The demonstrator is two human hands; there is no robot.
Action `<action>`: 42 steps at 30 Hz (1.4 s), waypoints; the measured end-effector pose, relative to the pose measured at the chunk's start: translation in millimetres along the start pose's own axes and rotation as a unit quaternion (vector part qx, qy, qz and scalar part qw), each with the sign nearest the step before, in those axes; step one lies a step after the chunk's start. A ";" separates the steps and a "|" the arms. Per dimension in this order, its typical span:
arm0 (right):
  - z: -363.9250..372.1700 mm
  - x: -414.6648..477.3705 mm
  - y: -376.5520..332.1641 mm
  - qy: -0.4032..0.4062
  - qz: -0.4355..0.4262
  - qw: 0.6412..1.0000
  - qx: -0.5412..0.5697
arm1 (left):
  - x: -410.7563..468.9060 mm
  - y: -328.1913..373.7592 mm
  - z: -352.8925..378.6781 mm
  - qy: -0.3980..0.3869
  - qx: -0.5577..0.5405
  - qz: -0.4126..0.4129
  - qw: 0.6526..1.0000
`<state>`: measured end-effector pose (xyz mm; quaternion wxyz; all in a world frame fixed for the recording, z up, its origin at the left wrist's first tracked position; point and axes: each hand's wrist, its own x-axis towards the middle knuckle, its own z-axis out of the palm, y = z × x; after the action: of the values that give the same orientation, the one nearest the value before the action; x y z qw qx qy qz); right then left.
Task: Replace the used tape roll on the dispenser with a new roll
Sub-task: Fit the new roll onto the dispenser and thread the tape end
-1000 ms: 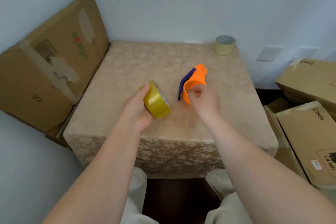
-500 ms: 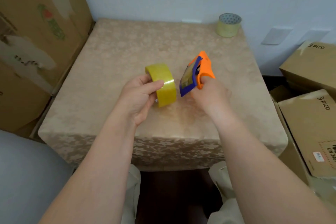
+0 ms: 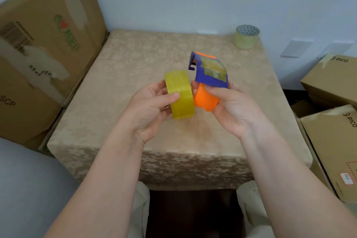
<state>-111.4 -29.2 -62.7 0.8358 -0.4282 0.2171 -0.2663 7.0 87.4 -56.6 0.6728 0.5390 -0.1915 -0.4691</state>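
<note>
My left hand [image 3: 152, 104] grips a full yellow tape roll [image 3: 179, 94], held on edge above the table. My right hand [image 3: 231, 108] holds the orange tape dispenser [image 3: 205, 100], whose blue flap [image 3: 211, 73] carries scraps of old tape. Roll and dispenser sit side by side, touching or almost touching; the dispenser's hub faces the roll. A nearly spent, pale roll [image 3: 246, 36] stands at the table's far right corner.
The small table [image 3: 135, 60] has a beige patterned cloth. A big flattened cardboard box [image 3: 38, 54] leans on the left. Several cardboard boxes [image 3: 332, 121] are stacked close on the right. The wall is right behind the table. My knees are under the front edge.
Both hands lifted and drew nearer to me. The dispenser turned so its blue flap is on top, and the yellow roll closed in against its orange body.
</note>
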 end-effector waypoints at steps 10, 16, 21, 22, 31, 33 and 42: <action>4.7 -6.8 7.4 -0.092 -0.081 0.979 -0.164 | -0.9 5.1 -0.6 0.051 -0.121 -0.061 0.990; 6.8 -12.6 5.7 -0.170 -0.073 0.952 -0.246 | -5.2 8.9 -7.4 0.018 -0.190 -0.088 0.978; 0.8 -11.9 1.6 -0.164 -0.087 0.899 -0.398 | -9.2 9.6 -13.6 0.008 -0.168 -0.109 0.980; -1.2 -11.1 1.6 -0.158 -0.103 0.868 -0.460 | -9.5 9.9 -14.0 0.008 -0.164 -0.107 0.981; -1.6 -10.0 -10.3 -0.145 0.094 0.970 -0.170 | -10.5 8.9 -6.7 0.027 -0.019 -0.020 0.999; 3.8 -13.3 -4.6 -0.151 0.096 0.970 -0.167 | -11.4 8.8 -3.8 0.034 0.000 -0.014 0.999; 17.2 -15.0 12.7 -0.082 0.106 0.984 -0.113 | -13.5 8.7 2.1 0.020 0.032 -0.021 0.999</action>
<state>-109.4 -3.2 -62.0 0.8206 -0.5148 0.2204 -0.1138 2.6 97.4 -44.7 0.6491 0.5732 -0.1818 -0.4659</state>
